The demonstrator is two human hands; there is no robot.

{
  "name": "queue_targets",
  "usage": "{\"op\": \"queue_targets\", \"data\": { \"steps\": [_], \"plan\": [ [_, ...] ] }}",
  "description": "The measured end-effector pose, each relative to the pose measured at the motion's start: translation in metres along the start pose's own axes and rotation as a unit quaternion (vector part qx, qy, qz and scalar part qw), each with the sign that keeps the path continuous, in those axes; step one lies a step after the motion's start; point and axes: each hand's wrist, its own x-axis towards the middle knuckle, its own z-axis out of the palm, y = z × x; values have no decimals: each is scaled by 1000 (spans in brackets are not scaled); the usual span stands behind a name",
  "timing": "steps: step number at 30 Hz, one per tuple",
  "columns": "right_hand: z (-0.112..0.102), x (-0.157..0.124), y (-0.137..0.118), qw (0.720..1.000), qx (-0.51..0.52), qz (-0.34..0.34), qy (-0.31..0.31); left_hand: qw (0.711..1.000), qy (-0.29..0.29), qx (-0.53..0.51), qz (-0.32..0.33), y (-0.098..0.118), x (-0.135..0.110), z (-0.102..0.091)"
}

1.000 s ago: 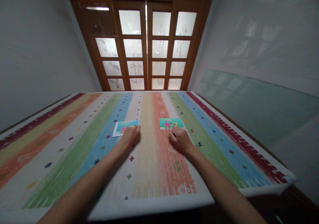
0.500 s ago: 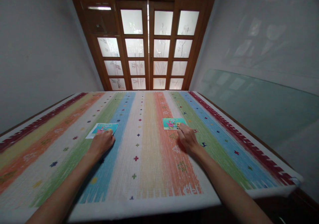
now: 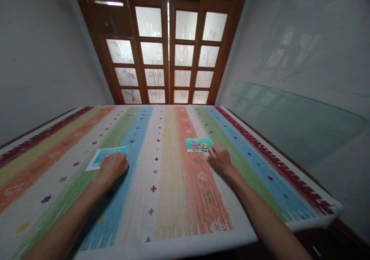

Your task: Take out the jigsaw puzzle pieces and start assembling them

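Two picture cards lie flat on the striped cloth covering the table (image 3: 179,229). The left card (image 3: 107,156) sits left of centre in the frame, on the green and white stripes; the right card (image 3: 198,144) sits just right of centre, on the orange stripe. They are well apart.

The left hand (image 3: 112,167) rests on the near right part of its card, fingers curled down onto it, pressing rather than pinching. The right hand (image 3: 220,159) touches the near right corner of its card with loosely bent fingers; whether any finger is under the edge cannot be told.

Judgement: both cards are thin, light, somewhat stiff and glossy. Flat on woven cloth, they offer no edge to grip from above. They should slide under fingertip pressure; lifting calls for a corner or edge pinch.
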Motion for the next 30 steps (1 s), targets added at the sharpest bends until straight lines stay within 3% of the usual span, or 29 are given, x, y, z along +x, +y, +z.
{"op": "queue_targets", "data": {
  "steps": [7, 14, 19, 25, 30],
  "plan": [
    [-5, 2, 4, 997, -27, 76, 1, 1000, -14, 7, 27, 4, -5, 1],
    [1, 6, -4, 978, -126, 149, -69, 998, -52, 15, 40, 8, 2, -10],
    [3, 11, -3, 973, -122, 162, -111, 996, -76, 16, 47, 6, 5, -13],
    [10, 21, 7, 970, -54, 213, -101, 998, -43, -6, 53, 8, 5, -14],
    [22, 27, 14, 962, 120, 244, -40, 994, 12, -55, 90, 23, 2, -13]
  ]
}}
